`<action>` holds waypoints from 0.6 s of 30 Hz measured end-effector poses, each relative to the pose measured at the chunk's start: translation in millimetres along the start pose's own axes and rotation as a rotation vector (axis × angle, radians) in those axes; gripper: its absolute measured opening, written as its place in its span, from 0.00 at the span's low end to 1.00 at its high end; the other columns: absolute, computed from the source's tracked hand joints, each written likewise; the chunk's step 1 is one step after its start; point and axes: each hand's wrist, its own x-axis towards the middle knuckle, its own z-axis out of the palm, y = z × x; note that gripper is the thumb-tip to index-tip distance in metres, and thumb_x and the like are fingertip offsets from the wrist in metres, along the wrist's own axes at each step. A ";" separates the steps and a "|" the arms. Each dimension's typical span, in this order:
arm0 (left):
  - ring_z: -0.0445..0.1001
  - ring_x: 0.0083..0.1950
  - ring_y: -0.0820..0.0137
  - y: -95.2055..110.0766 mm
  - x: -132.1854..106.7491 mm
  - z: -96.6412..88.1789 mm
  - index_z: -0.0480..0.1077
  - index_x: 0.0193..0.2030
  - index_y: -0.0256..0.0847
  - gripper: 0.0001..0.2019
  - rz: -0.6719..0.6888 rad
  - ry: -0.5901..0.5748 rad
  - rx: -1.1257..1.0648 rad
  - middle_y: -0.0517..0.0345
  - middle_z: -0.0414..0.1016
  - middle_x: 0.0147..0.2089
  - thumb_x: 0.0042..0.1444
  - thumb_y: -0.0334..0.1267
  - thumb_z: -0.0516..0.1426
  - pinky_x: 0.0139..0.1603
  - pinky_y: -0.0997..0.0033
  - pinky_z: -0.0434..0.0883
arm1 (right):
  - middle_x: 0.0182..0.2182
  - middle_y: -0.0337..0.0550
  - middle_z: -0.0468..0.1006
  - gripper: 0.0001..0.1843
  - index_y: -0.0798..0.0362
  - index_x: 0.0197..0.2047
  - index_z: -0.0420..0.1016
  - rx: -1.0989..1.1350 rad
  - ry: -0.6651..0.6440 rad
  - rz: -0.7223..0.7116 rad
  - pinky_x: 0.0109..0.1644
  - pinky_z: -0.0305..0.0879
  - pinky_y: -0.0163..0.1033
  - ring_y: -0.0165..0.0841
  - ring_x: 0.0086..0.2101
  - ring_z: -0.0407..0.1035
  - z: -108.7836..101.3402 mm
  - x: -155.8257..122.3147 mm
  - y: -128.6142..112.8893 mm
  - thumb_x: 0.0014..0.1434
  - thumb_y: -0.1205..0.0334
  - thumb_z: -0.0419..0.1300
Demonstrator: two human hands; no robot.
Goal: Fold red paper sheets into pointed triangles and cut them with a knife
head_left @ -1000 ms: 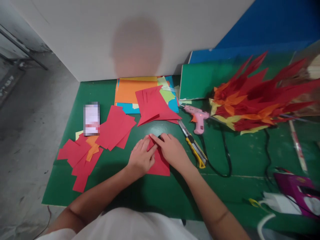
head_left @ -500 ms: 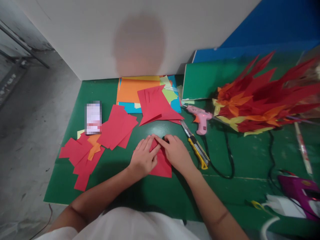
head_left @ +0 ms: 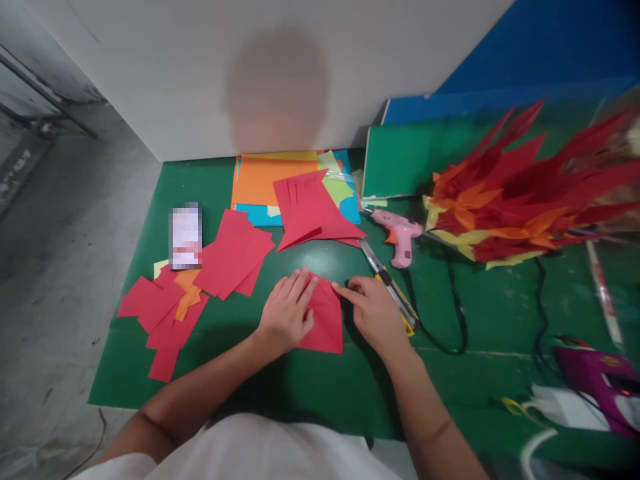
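A bright red paper sheet with fold lines lies flat on the green-topped bench, back from its near edge and well in from its left edge. The left hand rests palm down over the sheet's left side, fingers extended and close together, apparently pinning it against sliding. The right hand is mostly off the sheet: one digit stretches to its far right corner, seemingly to steady or crease it, while the other fingers curl in; I cannot tell whether anything is pinched there. Just beyond that hand, a yellow-handled snap-blade cutter lies slanted, partly hidden by it, its metal tip pointing toward the bench's back edge; it crowds the right hand most. Past the cutter, a pink glue gun lies on its side, its black cord looping over the bench and likely to snag a rightward reach. Nearer the back edge, red paper pieces with slits and folds overlap a stack of orange, blue and green paper. Toward the left edge are loose red sheets, small red and orange offcuts and a blurred phone. At the back right, a spiky red, orange and yellow paper cluster fills much of that side.
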 end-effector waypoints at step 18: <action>0.58 0.68 0.59 -0.3 0.8 -4.8 0.60 0.62 0.30 0.25 -0.026 0.001 -0.081 0.42 0.64 0.64 0.59 0.36 0.50 0.67 0.56 0.57 | 0.37 0.50 0.72 0.09 0.54 0.41 0.72 0.066 0.024 0.168 0.43 0.62 0.46 0.42 0.39 0.65 7.0 18.4 -22.6 0.61 0.60 0.54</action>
